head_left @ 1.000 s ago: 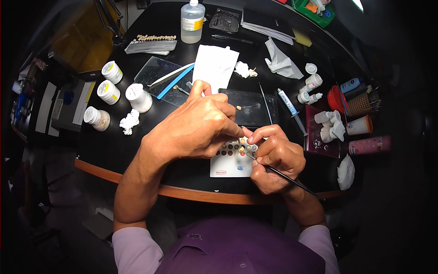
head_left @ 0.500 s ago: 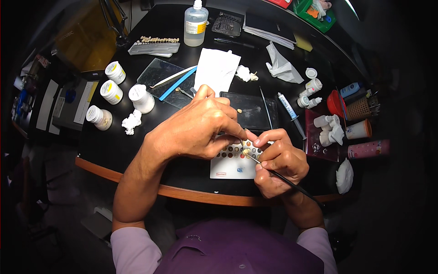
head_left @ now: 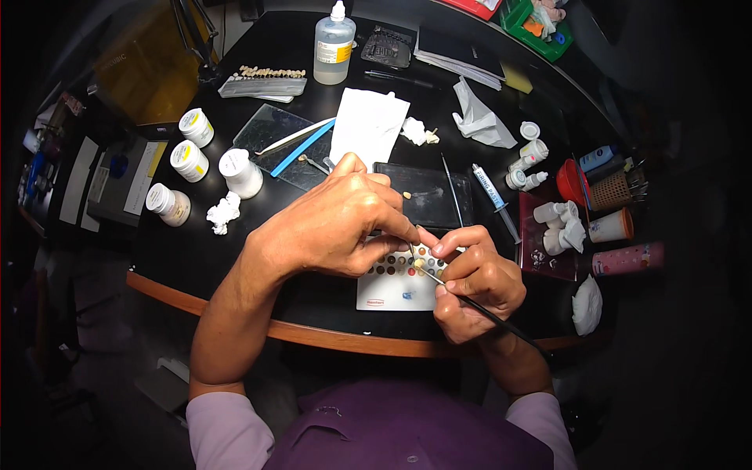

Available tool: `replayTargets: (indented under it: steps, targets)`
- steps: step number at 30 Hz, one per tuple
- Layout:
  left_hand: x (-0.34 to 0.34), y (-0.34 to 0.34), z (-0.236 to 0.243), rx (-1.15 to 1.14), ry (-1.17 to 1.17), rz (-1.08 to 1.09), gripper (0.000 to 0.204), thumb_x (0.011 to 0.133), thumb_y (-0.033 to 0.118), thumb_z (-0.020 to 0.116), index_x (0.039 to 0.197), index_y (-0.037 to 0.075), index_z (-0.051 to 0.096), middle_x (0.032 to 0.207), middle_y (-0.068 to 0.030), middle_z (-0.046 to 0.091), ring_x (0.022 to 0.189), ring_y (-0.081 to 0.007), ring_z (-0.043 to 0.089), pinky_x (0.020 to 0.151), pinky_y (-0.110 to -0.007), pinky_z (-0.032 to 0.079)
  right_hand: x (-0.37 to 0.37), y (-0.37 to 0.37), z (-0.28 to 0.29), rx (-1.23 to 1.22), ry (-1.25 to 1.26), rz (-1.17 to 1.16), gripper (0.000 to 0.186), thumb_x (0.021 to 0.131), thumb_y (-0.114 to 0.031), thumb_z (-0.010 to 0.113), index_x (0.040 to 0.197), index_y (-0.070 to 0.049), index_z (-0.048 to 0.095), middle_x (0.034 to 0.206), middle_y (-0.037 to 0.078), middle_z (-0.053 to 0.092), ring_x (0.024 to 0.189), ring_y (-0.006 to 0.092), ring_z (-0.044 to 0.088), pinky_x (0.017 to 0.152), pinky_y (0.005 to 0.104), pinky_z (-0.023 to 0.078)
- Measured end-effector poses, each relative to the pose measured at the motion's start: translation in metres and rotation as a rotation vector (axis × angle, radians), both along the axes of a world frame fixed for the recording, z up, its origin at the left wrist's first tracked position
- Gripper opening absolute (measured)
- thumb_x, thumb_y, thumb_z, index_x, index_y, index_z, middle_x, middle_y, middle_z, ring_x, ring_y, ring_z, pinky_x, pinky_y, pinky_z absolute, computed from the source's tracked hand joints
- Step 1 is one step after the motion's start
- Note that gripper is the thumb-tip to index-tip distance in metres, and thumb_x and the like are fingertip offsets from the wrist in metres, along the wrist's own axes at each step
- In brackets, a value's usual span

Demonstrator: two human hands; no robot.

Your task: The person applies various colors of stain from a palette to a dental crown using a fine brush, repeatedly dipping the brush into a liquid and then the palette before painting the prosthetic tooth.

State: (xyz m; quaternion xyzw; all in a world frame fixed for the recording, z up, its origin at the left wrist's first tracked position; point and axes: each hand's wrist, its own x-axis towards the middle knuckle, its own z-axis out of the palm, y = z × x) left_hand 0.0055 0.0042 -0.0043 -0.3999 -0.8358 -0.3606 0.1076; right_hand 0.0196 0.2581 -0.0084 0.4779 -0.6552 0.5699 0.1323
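Note:
My left hand (head_left: 337,219) arches over the work, its fingertips pinched on a thin metal instrument mostly hidden by the fingers. At its tip sits a small cream-yellow dental crown (head_left: 419,265). My right hand (head_left: 484,286) grips a slim brush (head_left: 493,316) with a black handle, pen-like. The brush's tip meets or nearly touches the crown. Fingers of both hands come together just above it. Below them lies a white card (head_left: 392,296) with rows of coloured round spots, partly covered by my hands.
Beyond my hands is a dark slab (head_left: 431,184) with another brush (head_left: 453,188) and a syringe (head_left: 495,200). White-lidded jars (head_left: 241,174) and crumpled tissue (head_left: 224,213) stand left. A clear bottle (head_left: 334,51) is at the back, a maroon tray (head_left: 548,262) with small bottles right.
The whole view has shifted slightly, with the table contents a little lower and further left. Both hands keep nearly the same pose around the crown.

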Motion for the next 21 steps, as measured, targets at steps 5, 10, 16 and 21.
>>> replayTargets:
  steps: [5,10,16,21]
  targets:
    - [0.0006,0.0004,0.0017,0.005,-0.007,0.002,0.020,0.083,0.014,0.088,0.103,0.019,0.089,0.074,0.0043,0.065,0.077,-0.0156,0.059,0.087,-0.038,0.034,-0.0022,0.0007,0.0023,0.007,0.039,0.010,0.020,0.071,0.009,0.068,0.081,-0.004,0.056,0.075,0.007,0.063,0.092,0.0316,0.070,0.090,0.0498,0.065]
    - [0.0025,-0.0006,0.0033,0.008,-0.003,0.013,0.018,0.084,0.016,0.089,0.102,0.020,0.089,0.076,0.0047,0.066,0.077,-0.0155,0.059,0.088,-0.038,0.034,-0.0027,0.0005,-0.0008,-0.002,0.043,0.032,0.018,0.072,0.007,0.067,0.082,-0.004,0.056,0.074,0.008,0.063,0.089,0.0307,0.067,0.086,0.0477,0.065]
    - [0.0021,0.0010,0.0068,-0.012,-0.009,0.003,0.020,0.084,0.015,0.089,0.103,0.020,0.089,0.079,0.0054,0.067,0.080,-0.0143,0.060,0.090,-0.038,0.034,-0.0016,0.0028,0.0015,-0.013,0.018,0.032,0.018,0.073,0.009,0.067,0.081,-0.003,0.056,0.075,0.010,0.064,0.091,0.0305,0.067,0.093,0.0580,0.067]
    - [0.0018,0.0005,0.0065,-0.001,-0.047,-0.009,0.026,0.082,0.012,0.089,0.106,0.022,0.090,0.081,0.0059,0.070,0.083,-0.0132,0.062,0.091,-0.037,0.034,-0.0008,0.0023,0.0005,-0.038,-0.010,0.021,0.022,0.068,0.011,0.069,0.079,-0.004,0.058,0.075,0.007,0.063,0.095,0.0315,0.072,0.099,0.0591,0.065]
